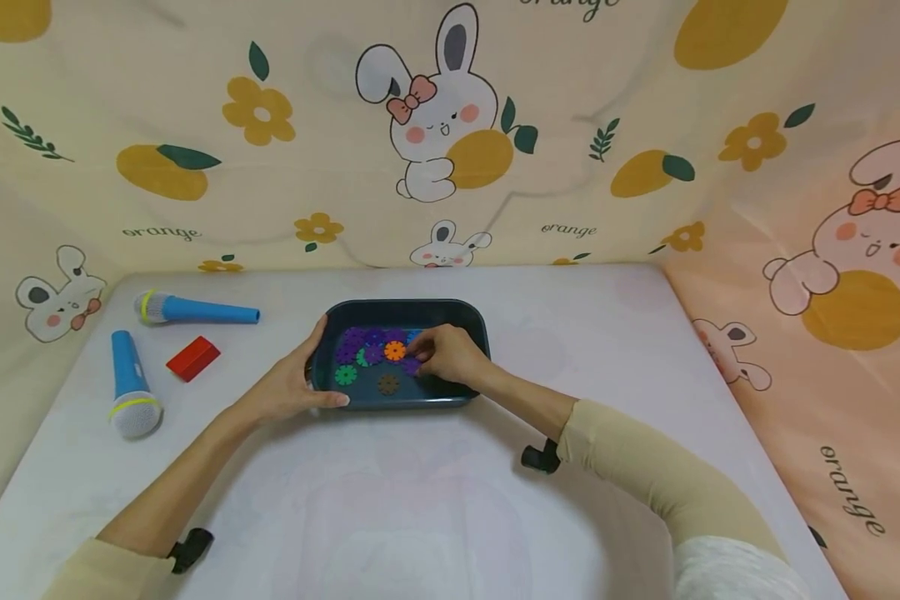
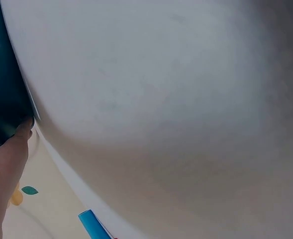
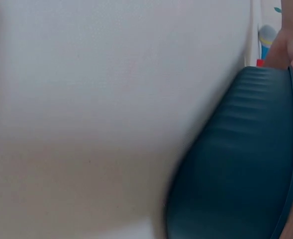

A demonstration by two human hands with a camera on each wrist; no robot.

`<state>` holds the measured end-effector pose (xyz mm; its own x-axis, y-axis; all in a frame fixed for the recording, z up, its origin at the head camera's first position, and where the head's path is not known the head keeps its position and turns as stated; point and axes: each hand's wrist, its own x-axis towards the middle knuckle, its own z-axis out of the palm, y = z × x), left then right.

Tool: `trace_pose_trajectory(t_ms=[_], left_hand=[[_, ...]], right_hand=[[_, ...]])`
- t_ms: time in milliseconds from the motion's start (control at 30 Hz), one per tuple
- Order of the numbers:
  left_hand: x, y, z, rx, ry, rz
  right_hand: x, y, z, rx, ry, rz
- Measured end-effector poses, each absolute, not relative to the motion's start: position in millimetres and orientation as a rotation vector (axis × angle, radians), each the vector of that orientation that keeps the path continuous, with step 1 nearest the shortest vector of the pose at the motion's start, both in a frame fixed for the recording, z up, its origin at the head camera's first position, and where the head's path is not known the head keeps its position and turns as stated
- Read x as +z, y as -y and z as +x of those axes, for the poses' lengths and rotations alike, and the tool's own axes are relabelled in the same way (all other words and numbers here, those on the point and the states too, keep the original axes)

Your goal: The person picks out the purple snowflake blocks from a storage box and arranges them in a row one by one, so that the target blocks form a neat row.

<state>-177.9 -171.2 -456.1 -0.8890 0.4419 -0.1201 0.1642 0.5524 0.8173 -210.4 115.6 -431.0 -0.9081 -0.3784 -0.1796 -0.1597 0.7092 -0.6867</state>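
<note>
A dark blue-green tray (image 1: pixel 405 403) holds several notched plastic discs, among them an orange disc (image 1: pixel 394 350), a green disc (image 1: pixel 346 375), a brown disc (image 1: pixel 387 384) and a purple disc (image 1: pixel 352 335). My left hand (image 1: pixel 292 387) grips the tray's left end, thumb on the near rim. In the left wrist view, that hand (image 2: pixel 9 162) is at the tray's corner. My right hand (image 1: pixel 450 357) reaches over the right side, its bent fingertips down among the discs beside the orange one. Whether a disc is pinched there is hidden.
To the left lie a blue toy microphone (image 1: pixel 202 311), a second blue toy microphone (image 1: pixel 131 383) and a red block (image 1: pixel 192 358). Patterned cloth (image 1: pixel 330 167) rises behind the white table (image 1: pixel 405 500) and along its sides.
</note>
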Motion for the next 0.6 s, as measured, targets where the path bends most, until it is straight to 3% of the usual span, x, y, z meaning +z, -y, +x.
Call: trace_pose_trajectory(t_ms=[600], left_hand=[[-455.1,170.8,-177.1,1.259,-2.478,0.487]], right_hand=[[-441.4,-102.3,-211.2,-0.844,-2.690,-0.650]])
